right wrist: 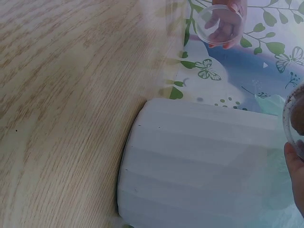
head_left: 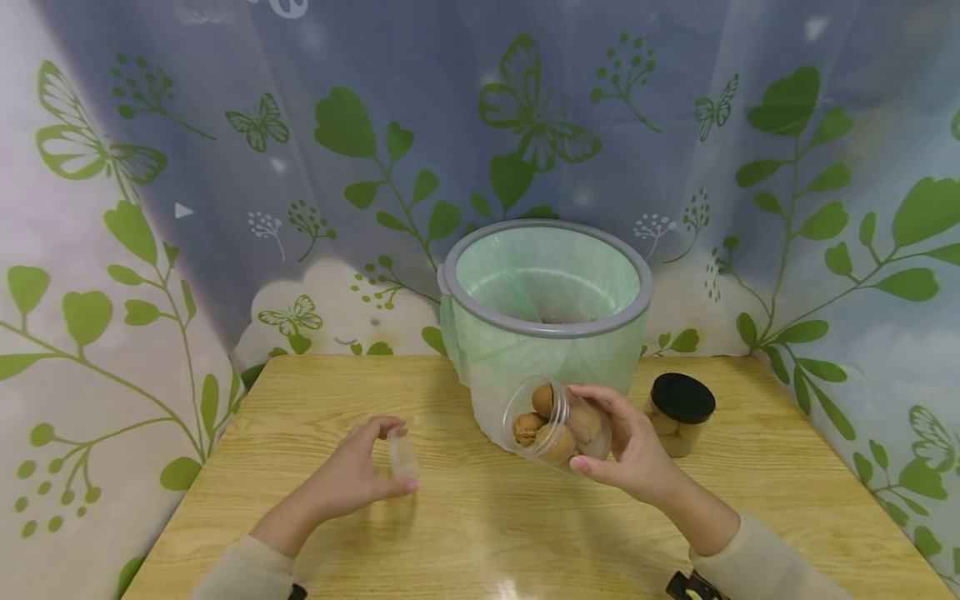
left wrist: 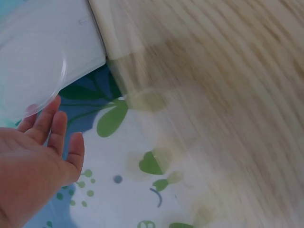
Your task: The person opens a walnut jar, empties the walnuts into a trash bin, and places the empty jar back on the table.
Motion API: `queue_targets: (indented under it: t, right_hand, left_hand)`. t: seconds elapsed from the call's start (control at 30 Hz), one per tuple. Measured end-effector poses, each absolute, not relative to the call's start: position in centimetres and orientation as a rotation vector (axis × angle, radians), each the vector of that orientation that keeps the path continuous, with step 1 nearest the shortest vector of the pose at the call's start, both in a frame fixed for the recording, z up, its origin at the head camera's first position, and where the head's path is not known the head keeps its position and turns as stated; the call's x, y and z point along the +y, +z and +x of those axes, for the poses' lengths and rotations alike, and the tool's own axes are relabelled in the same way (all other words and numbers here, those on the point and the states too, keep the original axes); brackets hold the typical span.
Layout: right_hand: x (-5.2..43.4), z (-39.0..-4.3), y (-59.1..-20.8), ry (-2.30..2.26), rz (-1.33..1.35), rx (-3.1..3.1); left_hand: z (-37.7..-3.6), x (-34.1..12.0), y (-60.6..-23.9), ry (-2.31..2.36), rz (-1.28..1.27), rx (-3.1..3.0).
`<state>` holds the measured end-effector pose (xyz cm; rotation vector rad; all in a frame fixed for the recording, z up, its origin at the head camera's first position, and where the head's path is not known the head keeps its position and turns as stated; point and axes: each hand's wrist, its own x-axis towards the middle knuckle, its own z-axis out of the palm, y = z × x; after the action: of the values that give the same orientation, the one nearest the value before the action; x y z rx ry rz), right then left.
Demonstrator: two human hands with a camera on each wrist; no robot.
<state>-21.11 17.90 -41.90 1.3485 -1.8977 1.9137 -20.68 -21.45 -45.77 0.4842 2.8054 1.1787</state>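
Right hand (head_left: 633,450): curled round tilted open walnut jar (head_left: 551,421), light, rigid, slick; grip mid-wall | Left hand (head_left: 360,475): pinching clear lid (head_left: 402,454) by rim, above surface (head_left: 480,517).

Capped jar (head_left: 681,412) right of bin (head_left: 545,317), on table (head_left: 465,525)

A light wooden table (head_left: 465,533) carries a lined bin (head_left: 545,333) and a black-lidded jar (head_left: 681,412) just beside it.
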Motion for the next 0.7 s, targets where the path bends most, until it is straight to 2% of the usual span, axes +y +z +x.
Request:
queue_targets:
  t: [0.7]
  right_hand:
    - [18.1,-20.9,-41.7,1.921,1.296,-1.934]
  left_hand:
    - [-21.3,-22.8,-47.3,1.095,0.408,2.655]
